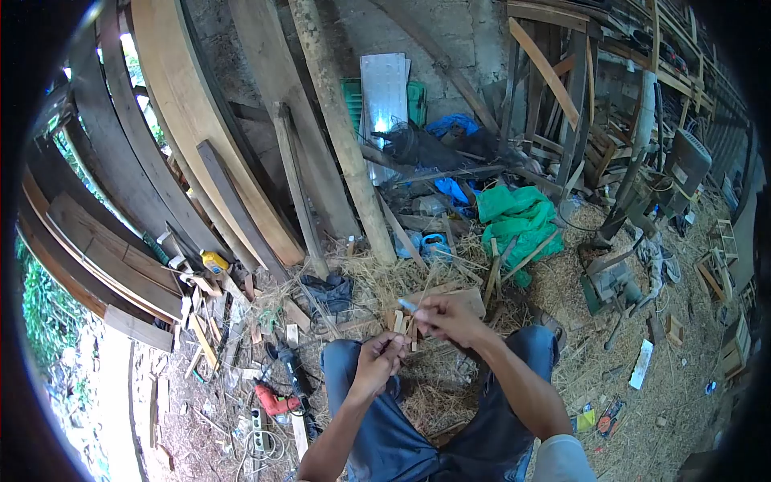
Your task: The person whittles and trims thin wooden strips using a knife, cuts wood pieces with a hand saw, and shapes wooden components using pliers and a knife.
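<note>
Both hands work close together above my knees. My left hand (379, 363) is closed, its fingers pinched at the lower end of a small pale wooden piece (399, 322). Just right of it, my right hand (451, 320) has its fingers wrapped round a slim object with a light-blue end (407, 305), pointing up and left; its kind is too small to make out. The fingertips of the two hands are only a short gap apart. Behind the right hand lies a flat wooden board (466, 301), partly covered by that hand.
On the left ground lie a red power drill (275, 400), a dark power tool (291, 373) and a power strip (259, 434) with cables. Planks (193, 120) lean on the left. A green sheet (520, 221) lies ahead; pliers (610, 418) lie right. Straw and wood scraps litter the floor.
</note>
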`<state>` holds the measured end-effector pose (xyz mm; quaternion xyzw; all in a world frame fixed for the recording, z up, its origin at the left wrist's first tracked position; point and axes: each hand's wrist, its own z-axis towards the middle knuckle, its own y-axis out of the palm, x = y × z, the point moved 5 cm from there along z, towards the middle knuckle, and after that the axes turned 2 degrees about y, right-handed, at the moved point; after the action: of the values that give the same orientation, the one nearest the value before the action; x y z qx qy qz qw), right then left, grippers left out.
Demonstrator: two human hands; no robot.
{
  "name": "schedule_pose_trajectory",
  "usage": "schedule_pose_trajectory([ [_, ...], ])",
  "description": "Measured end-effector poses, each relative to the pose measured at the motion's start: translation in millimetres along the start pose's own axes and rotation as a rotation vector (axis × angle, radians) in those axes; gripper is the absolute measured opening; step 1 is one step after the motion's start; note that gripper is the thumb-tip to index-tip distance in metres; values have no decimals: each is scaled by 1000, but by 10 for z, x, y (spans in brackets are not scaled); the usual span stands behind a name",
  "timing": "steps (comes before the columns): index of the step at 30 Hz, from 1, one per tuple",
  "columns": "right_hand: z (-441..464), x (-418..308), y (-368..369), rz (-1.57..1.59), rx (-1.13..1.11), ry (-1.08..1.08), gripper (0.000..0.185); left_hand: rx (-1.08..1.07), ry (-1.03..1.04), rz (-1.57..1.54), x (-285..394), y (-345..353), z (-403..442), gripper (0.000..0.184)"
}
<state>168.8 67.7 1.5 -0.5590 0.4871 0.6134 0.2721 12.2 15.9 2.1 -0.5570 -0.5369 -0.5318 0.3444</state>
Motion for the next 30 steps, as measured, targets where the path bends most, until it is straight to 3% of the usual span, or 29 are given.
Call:
schedule_pose_trajectory([
  [4, 35, 53, -114, -5, 54, 25, 14, 5, -3, 45, 13, -5, -38, 19],
  [7, 36, -73, -433, 44, 229, 45, 13, 9, 75, 137, 74, 27, -123, 18],
  [12, -12, -230, -717, 98, 249, 34, 15, 7, 106, 231, 51, -101, -227, 19],
  [14, -52, -276, -1125, 214, 554, -121, 22, 16, 46, 192, 20, -273, -235, 19],
  [15, -56, -271, -1190, 210, 548, -124, 22, 28, -16, 154, 10, -332, -241, 19],
  [18, -7, -230, -1316, -82, 684, -72, 30, 32, -45, -60, 96, -296, -98, 14],
  [20, 163, 12, -1131, -595, 595, -30, 29, -29, 3, -201, 215, -178, 115, 13],
  [22, 198, 44, -907, -1113, 699, -455, 30, -62, 114, -286, 248, -122, 452, 11],
  [23, 212, 12, -821, -1135, 683, -466, 30, -56, 130, -307, 299, -67, 597, 11],
  [25, 215, -5, -734, -723, 580, -304, 27, 4, 261, -231, 426, -5, 839, 9],
  [28, 165, -105, -606, -668, 501, -261, 23, 13, 364, -87, 380, -49, 1123, 11],
  [30, 133, -129, -503, -709, 516, -303, 23, 11, 354, -157, 237, -71, 1209, 12],
])
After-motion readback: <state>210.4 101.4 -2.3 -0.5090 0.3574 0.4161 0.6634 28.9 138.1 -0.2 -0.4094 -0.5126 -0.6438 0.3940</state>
